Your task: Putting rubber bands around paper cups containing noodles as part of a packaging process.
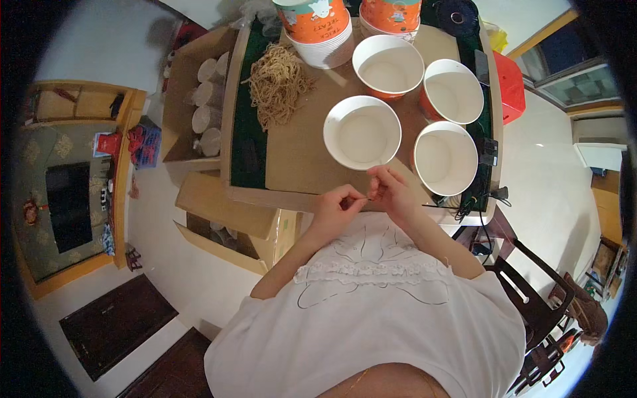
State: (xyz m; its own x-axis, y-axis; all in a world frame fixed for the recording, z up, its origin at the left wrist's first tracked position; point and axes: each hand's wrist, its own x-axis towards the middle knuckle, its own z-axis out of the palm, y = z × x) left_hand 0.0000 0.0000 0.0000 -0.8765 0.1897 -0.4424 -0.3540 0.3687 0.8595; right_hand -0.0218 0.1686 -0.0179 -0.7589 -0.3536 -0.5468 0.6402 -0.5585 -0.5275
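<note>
Close to the table's front edge, my left hand (338, 204) has its thumb and fingers pinched together. Beside it my right hand (390, 189) is closed too, its fingers curled, and the fingertips of both hands nearly meet. Something small and thin seems to be between them, too fine to name. Just beyond my hands stands an open paper bucket (362, 134), white inside. Several like it are grouped to the right, among them one bucket (446, 159) near my right hand. A tangled heap of brown twine (275, 83) lies at the back left.
Stacked orange printed buckets (322, 40) stand at the far edge of the table. Black cables (468, 209) trail at its right corner. Left of the table are a cardboard box (179, 106) of wrapped cylinders and an open carton (225, 232). Dark chairs (531, 285) stand at the right.
</note>
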